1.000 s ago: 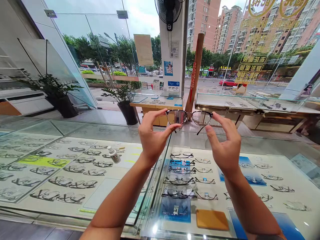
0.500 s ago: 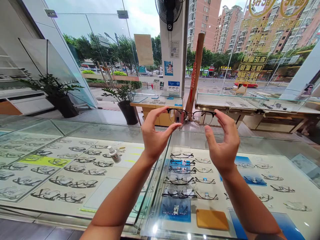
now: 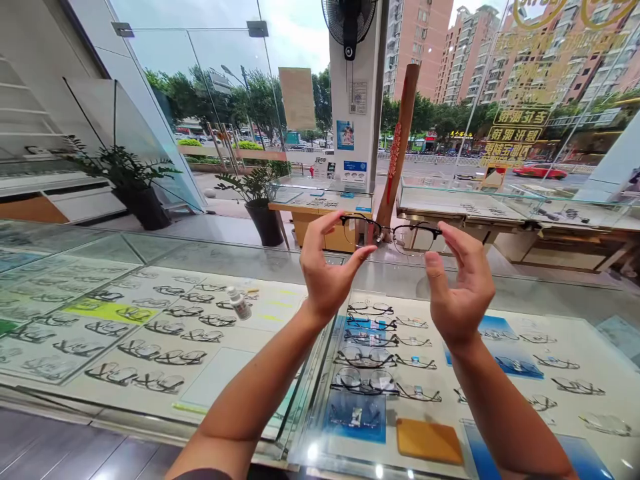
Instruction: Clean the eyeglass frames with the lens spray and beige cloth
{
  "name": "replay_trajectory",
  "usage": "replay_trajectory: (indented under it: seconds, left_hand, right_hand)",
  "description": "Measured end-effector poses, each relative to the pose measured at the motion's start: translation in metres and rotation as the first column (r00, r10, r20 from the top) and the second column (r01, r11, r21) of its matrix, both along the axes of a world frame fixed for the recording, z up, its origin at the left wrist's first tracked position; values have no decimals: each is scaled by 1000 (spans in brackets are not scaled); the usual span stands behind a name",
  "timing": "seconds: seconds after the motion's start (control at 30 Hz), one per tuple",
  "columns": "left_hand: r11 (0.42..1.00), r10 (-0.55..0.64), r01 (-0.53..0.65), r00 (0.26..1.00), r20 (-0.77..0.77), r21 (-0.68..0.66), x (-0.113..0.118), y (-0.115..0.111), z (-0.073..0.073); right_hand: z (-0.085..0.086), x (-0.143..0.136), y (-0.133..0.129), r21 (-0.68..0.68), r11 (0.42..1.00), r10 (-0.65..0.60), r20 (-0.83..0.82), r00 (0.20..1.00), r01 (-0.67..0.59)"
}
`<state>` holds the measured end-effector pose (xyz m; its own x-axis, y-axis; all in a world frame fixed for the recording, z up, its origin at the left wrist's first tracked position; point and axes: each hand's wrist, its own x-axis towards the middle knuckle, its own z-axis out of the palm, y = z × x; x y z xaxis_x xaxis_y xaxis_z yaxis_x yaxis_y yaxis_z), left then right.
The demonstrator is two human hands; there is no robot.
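Observation:
A pair of eyeglasses [image 3: 411, 228] with dark upper rims and clear lenses is held up level above the glass counter. My left hand [image 3: 327, 270] grips its left end, thumb stretched below the lens and fingers at the frame's corner. At the other end, my right hand [image 3: 463, 287] has its fingertips on the right corner, with the thumb bent up below. The temples are mostly hidden. Beneath my hands, rows of eyeglasses [image 3: 364, 381] lie in the display case, beside a brown flat case [image 3: 429, 441].
A small white bottle [image 3: 239, 303] stands on the glass counter [image 3: 320, 373] to the left. Further off are potted plants [image 3: 263, 217], a wooden post [image 3: 400, 147], more display counters [image 3: 450, 200] and a wall fan [image 3: 349, 27]. Large windows face a street.
The view has shifted slightly left, so the hands and room appear further right. Both hands still hold the eyeglasses, which look slightly more tilted. Outside, a red car shows further right.

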<state>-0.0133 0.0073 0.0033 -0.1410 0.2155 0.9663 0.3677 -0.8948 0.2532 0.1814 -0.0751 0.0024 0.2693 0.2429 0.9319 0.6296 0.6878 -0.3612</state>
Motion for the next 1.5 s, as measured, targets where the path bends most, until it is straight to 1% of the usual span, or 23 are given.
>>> replay_trajectory:
  seconds: [0.13,0.27,0.37,0.47,0.6,0.7,0.8,0.87,0.9,0.93,1.0,1.07,1.13,1.2,1.3,1.43,1.5]
  left_hand:
    - [997,14,-14,1000,-11,79,0,-5,3]
    - [993,12,-8,1000,-29,118,0,-8,5]
    - [993,1,4,999,-37,115,0,-9,5]
    - [996,1,4,999,-49,91,0,-11,6]
    - [998,-17,20,998,-61,51,0,-12,6]
    - [999,-23,25,998,-66,21,1,-11,4]
    - [998,-67,66,996,-67,-17,1,-9,3]
    - [996,-90,88,992,-92,-25,-1,-7,4]
    - [996,-91,90,989,-117,-16,-2,-7,6]
    - [996,-88,89,985,-150,-2,-4,-7,8]
    - [996,-76,86,969,-233,32,-6,-9,12]
    - [995,-66,88,942,-328,52,-7,-13,16]
    - [995,-59,85,912,-406,45,-7,-18,17]
    - [997,-62,79,889,-455,19,-7,-22,17]
    - [997,-64,72,869,-491,-3,-7,-26,16]
    - [998,-42,63,858,-511,23,-8,-28,17]
    - [997,-54,71,855,-516,14,-8,-29,19]
  right_hand:
    - [2,1,2,57,992,117,-158,981,-109]
    - [5,3,4,98,972,232,-233,944,-215]
    - [9,5,4,98,959,283,-278,918,-266]
    - [11,8,3,62,936,346,-338,875,-346]
    - [12,11,0,-34,880,419,-416,807,-475]
    - [13,13,-1,-68,852,440,-443,781,-519]
    - [12,18,1,-89,833,459,-441,772,-546]
    - [13,24,2,-122,836,452,-399,798,-534]
    - [14,28,2,-143,849,433,-364,825,-509]
    - [15,32,2,-167,870,399,-315,861,-464]
    - [18,38,0,-238,911,303,-168,938,-337]
    - [21,41,-3,-324,919,240,11,971,-224]
    - [22,41,-4,-401,900,247,137,959,-174]
    - [22,39,-5,-437,885,263,188,946,-160]
    - [22,37,-6,-459,877,270,224,936,-143]
    - [21,38,-6,-485,863,295,251,922,-144]
    - [21,40,-6,-498,854,311,255,915,-152]
